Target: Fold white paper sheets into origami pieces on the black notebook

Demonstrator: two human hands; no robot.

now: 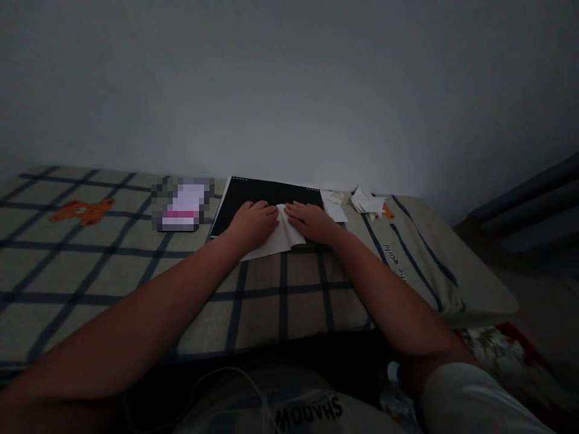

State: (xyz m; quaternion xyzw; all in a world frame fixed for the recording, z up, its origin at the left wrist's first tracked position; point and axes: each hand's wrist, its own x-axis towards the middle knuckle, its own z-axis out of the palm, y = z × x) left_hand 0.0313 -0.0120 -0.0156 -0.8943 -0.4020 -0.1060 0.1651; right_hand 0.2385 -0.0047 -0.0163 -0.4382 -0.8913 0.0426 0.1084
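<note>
I see both of my bare hands laid flat on a white sheet of paper that rests partly on a black rectangular board and partly on the checked beige bedcover with dark blue lines. My left hand presses down on the paper's left half, fingers pointing toward 1 o'clock. My right hand presses on the right half, fingers pointing toward 10 o'clock. The fingertips of the two hands nearly meet over a raised fold in the middle of the sheet. Neither hand is curled around anything; both lie spread, palm down, holding the paper in place by pressure alone.

From the paper, at 3 o'clock, just beside the board's right edge, lies a small white square slip of paper. Further along at 2 o'clock sits a loose heap of crumpled white paper scraps, with a small orange printed figure touching it on the cover. At 9 o'clock, near the board's left edge, lies a blurred white and pink rectangular object; I cannot tell what it is. Far out at 9 o'clock an orange bear print shows on the cover. A plain grey wall rises behind the bed at 12 o'clock.
</note>
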